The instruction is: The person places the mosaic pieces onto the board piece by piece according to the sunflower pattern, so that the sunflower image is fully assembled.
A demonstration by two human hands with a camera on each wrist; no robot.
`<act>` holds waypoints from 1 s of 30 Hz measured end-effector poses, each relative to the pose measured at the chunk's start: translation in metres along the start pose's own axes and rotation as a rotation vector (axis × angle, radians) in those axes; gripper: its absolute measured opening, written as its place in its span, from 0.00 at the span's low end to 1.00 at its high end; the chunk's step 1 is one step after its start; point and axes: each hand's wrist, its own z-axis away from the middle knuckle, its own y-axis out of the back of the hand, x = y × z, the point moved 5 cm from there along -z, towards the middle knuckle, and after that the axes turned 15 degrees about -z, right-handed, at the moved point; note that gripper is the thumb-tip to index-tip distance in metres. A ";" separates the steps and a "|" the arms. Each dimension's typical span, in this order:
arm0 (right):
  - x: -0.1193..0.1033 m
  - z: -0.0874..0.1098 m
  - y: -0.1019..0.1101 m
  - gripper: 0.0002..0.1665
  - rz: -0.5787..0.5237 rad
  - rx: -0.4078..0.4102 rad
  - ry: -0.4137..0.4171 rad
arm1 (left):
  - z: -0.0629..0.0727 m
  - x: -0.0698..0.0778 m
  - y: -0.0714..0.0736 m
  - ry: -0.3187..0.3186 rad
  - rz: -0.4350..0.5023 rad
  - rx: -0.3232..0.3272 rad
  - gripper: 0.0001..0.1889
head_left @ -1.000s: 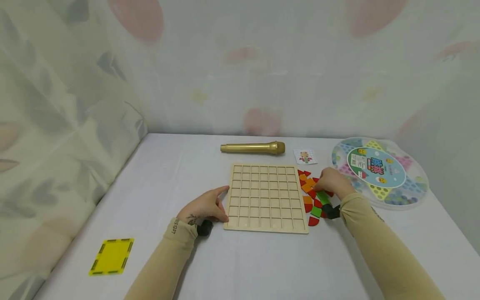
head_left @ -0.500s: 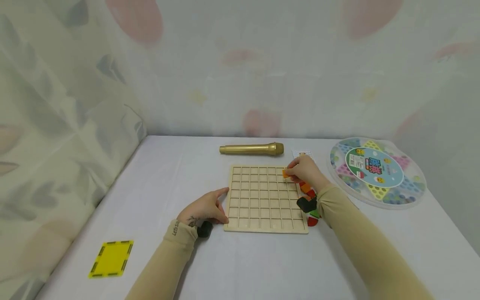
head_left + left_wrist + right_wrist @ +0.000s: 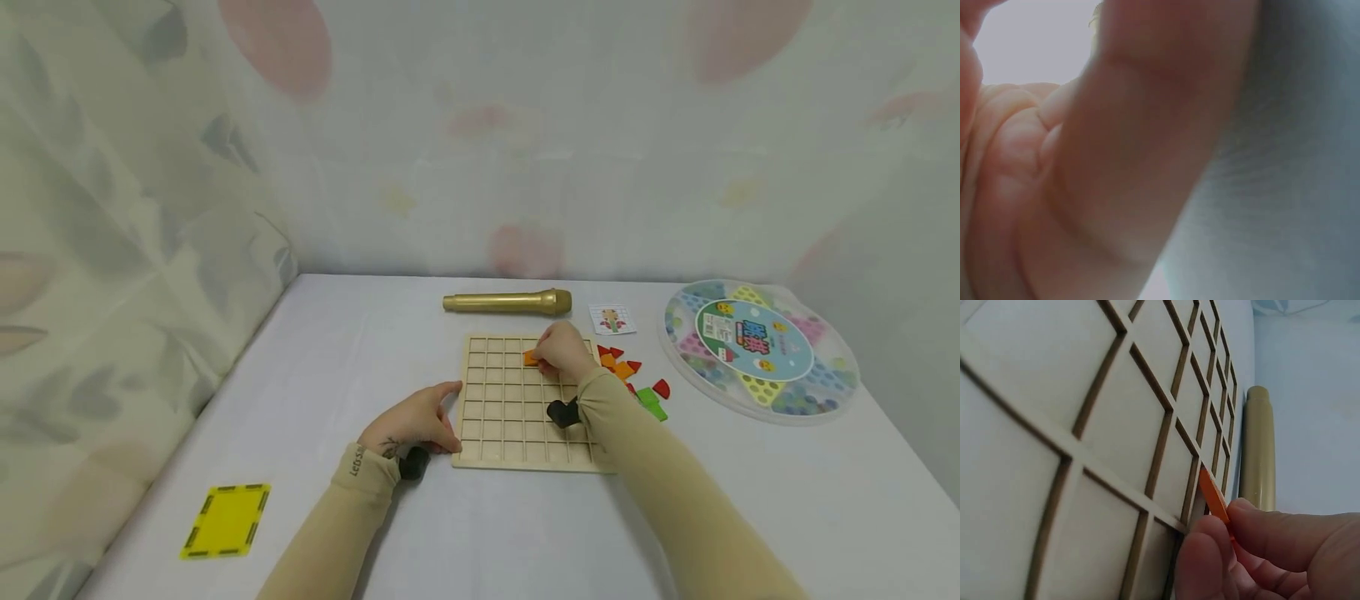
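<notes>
A pale wooden grid board (image 3: 492, 411) lies flat on the white table, divided by raised ridges into square cells. My right hand (image 3: 564, 351) is over its upper part and pinches a small orange tile (image 3: 529, 358) between thumb and fingers. In the right wrist view the orange tile (image 3: 1212, 496) is tilted, with one edge down at a cell's ridge. With thumb and index finger spread, my left hand (image 3: 414, 422) rests against the board's left edge. The left wrist view shows only blurred skin of the left hand (image 3: 1129, 144). Loose red, orange and green tiles (image 3: 649, 403) lie beside the board's right edge.
A gold microphone (image 3: 506, 302) lies behind the board. To its right is a small picture card (image 3: 612, 320). A round, clear-cased Chinese checkers set (image 3: 757, 350) stands at the right. A yellow square panel (image 3: 227, 521) lies at the front left.
From the tile pile my right hand has moved left over the board, carrying the orange tile, first to the upper right cells, then further left. My left hand has stayed at the board's edge.
</notes>
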 end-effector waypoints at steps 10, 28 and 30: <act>-0.002 -0.002 -0.005 0.04 0.165 0.027 0.042 | 0.000 0.001 0.000 -0.008 -0.024 -0.006 0.54; 0.004 0.007 0.083 0.12 0.568 0.119 0.060 | 0.002 0.006 -0.002 -0.004 -0.019 -0.016 0.53; 0.011 0.008 0.096 0.11 0.592 0.135 0.047 | 0.003 0.005 -0.001 0.003 -0.023 -0.013 0.53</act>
